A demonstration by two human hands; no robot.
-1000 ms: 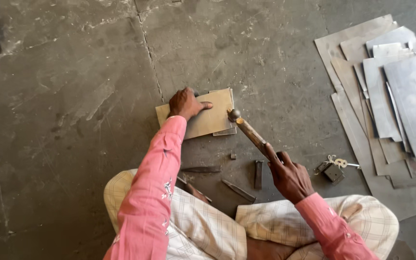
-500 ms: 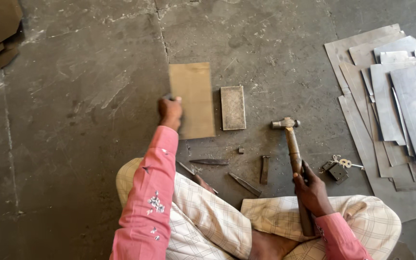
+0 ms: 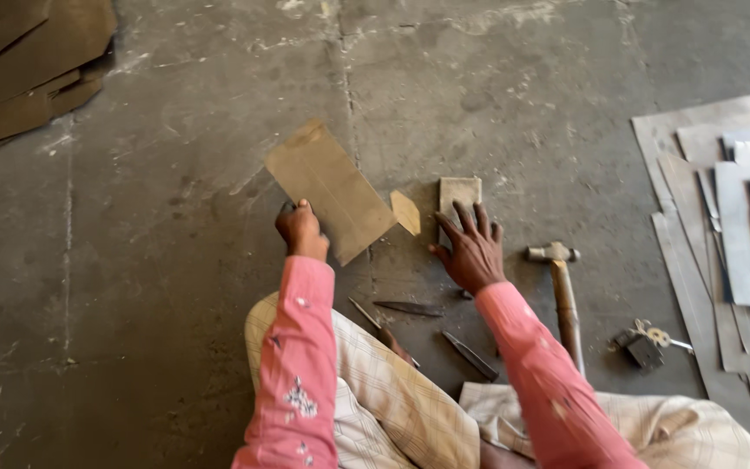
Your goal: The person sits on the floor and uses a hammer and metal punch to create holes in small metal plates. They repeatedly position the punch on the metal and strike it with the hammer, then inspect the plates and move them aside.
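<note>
Hammer (image 3: 562,295) and chisels (image 3: 410,307) crowd near floor; left side open

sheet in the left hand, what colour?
Dull brownish tan sheet, faint scored lines on it; left hand grips its lower corner. Head view.

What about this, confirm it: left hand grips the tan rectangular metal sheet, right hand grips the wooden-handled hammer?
Not quite. In the head view, the right hand rests on the small rectangular metal block; the wooden-handled hammer lies untouched beside it. The left hand does grip the tan rectangular metal sheet.
</note>
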